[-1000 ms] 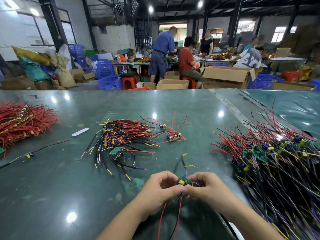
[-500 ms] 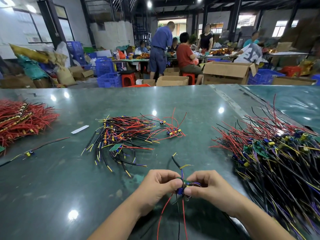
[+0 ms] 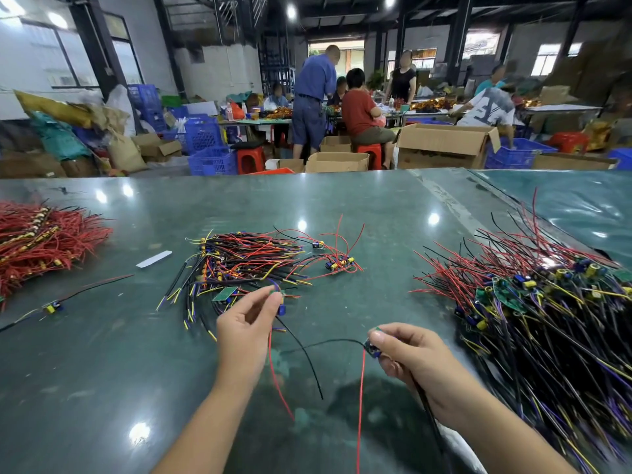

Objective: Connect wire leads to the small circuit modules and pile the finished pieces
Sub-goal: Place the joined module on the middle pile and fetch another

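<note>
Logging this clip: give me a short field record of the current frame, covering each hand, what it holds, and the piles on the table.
left hand: pinches a small module, red and black leads hanging
right hand: pinches a second module, red and black leads trailing
middle pile: mixed wires, beyond the left hand
right pile: wired modules, large
left pile: mostly red wires
table: dark green, glossy

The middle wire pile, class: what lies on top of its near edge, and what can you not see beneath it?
A small green circuit board rests on the middle wire pile at its near edge. Underneath, only glimpses of the green table show; anything buried is hidden.
</note>
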`<state>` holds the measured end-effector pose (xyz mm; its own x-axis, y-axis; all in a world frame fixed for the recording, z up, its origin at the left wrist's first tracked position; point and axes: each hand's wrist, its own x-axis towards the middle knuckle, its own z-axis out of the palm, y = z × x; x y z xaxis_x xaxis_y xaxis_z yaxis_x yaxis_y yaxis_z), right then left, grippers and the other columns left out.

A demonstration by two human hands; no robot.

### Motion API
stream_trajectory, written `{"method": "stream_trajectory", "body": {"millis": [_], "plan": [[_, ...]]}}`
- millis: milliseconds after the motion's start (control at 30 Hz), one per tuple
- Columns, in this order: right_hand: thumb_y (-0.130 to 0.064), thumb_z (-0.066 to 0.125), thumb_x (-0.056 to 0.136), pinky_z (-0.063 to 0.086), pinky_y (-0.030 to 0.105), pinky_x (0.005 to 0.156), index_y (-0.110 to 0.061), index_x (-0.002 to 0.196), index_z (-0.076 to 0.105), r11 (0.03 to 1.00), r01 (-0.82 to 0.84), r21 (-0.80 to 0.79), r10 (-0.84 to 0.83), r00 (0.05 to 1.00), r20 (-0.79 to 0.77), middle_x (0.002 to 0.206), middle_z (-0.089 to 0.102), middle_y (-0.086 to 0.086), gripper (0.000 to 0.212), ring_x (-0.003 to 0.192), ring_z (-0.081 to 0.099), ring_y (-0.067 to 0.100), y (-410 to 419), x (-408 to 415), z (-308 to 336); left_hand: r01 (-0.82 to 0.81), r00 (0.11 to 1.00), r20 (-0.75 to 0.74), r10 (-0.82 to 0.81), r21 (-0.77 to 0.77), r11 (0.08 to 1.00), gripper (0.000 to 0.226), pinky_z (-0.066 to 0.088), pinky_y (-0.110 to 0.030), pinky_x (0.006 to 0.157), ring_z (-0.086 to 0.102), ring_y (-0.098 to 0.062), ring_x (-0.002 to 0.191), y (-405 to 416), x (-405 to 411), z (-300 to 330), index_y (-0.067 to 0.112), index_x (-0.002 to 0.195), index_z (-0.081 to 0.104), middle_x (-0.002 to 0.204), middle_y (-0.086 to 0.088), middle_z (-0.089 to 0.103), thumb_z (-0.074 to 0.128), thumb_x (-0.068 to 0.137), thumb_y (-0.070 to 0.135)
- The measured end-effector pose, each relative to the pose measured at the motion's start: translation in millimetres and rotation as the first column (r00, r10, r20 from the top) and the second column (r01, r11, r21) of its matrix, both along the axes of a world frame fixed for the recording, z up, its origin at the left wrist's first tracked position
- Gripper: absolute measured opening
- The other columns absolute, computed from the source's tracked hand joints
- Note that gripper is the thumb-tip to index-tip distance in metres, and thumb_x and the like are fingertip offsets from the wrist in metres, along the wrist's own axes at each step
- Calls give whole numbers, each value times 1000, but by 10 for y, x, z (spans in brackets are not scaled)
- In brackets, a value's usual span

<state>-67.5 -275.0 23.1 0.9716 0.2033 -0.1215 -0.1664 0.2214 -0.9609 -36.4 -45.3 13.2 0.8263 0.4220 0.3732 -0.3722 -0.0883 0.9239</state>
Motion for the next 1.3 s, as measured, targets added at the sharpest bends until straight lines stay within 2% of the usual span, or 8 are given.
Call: {"method": "stream_trajectory", "body": {"millis": [100, 200, 300, 367, 433, 633, 867, 1300], "plan": [[-17, 73, 63, 54, 17, 56, -4, 73, 75, 981, 67, 184, -49, 994, -101, 75, 69, 9, 17, 57, 63, 10, 34, 1, 10, -109, 971, -146, 189, 436, 893, 27, 45, -21, 90, 63, -11, 98, 121, 64, -73, 12, 110, 68, 113, -11, 67, 71, 83, 15], [-11, 68, 65, 55, 17, 57, -4, 71, 76, 934, 146, 327, -92, 980, -175, 78, 72, 11, 12, 64, 69, 12, 35, 6, 36, -293, 933, 73, 351, 718, 631, 44, 31, -34, 99, 52, -32, 109, 114, 42, -116, 7, 118, 65, 117, -11, 61, 77, 76, 14], [-10, 66, 66, 54, 15, 58, -4, 70, 77, 905, 168, 391, -96, 976, -198, 79, 73, 10, 13, 69, 71, 11, 48, -6, 51, 62, 998, -14, -68, 628, 776, 32, 43, -28, 87, 58, -11, 98, 0, -101, -36, 28, 106, 68, 104, 8, 65, 76, 76, 19], [-10, 66, 67, 55, 16, 59, -3, 71, 77, 902, 153, 405, -78, 978, -196, 79, 73, 11, 14, 70, 71, 12, 77, -26, 39, 475, 880, -254, -402, 451, 756, 36, 46, -20, 81, 60, -1, 91, -145, -212, -17, 38, 107, 65, 98, 15, 66, 75, 73, 34], [-8, 66, 69, 56, 17, 61, 0, 73, 76, 904, 120, 411, -44, 981, -189, 80, 72, 13, 14, 70, 70, 13, 118, -54, 15, 630, 772, -326, -546, 280, 724, 46, 47, -19, 76, 59, -3, 82, -323, -292, -42, 36, 111, 64, 91, 14, 67, 77, 66, 40], [-6, 67, 71, 57, 21, 69, 10, 96, 63, 939, 23, 343, 14, 994, -105, 87, 70, 15, 31, 75, 69, 16, 197, -138, -8, 524, 836, -143, -530, -83, 848, 15, 37, -17, 44, 46, -7, 45, -496, -330, -38, 17, 88, 73, 53, 1, 58, 68, 76, 23], [-11, 68, 74, 54, 21, 74, 12, 95, 62, 980, 54, 190, -58, 998, 20, 89, 71, 15, 31, 83, 68, 16, 310, -195, -56, 455, 860, -115, -497, -265, 850, 21, 32, -18, 43, 35, -10, 41, -497, -331, -9, 20, 60, 62, 47, -3, 45, 70, 78, 26], [-1, 61, 84, 54, 19, 72, 9, 93, 64, 957, 170, 234, -181, 983, 29, 90, 72, 15, 14, 83, 68, 17, 293, -178, -52, 509, 827, -144, -543, -217, 833, 18, 53, -22, 66, 64, -11, 71, -476, -345, 0, 10, 96, 65, 76, -5, 68, 65, 81, 1]]}}
